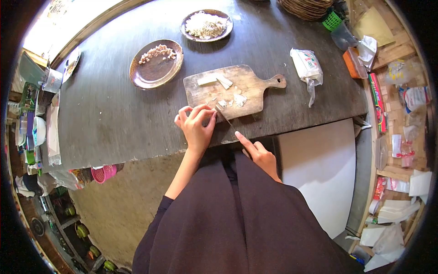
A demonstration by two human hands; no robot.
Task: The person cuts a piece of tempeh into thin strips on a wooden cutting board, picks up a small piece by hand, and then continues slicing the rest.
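Note:
My right hand (261, 157) grips a knife (225, 117), its index finger stretched along the back and its blade angled up-left over the near edge of the wooden cutting board (248, 102). Beside the blade tip, my left hand (197, 124) has its fingers curled and pressed together at the board's near left corner. A small pale piece seems to be under those fingertips, mostly hidden. On the board lie pale cut sticks (215, 81) and a small heap of white chopped bits (239, 100).
Behind the board stand a brown plate (157, 75) with pinkish diced pieces and another plate (183, 28) heaped with pale shreds. A white plastic packet (306, 66) lies right of the board's handle. Shelves with packages line the right; a pink basket (104, 173) sits below the table's left edge.

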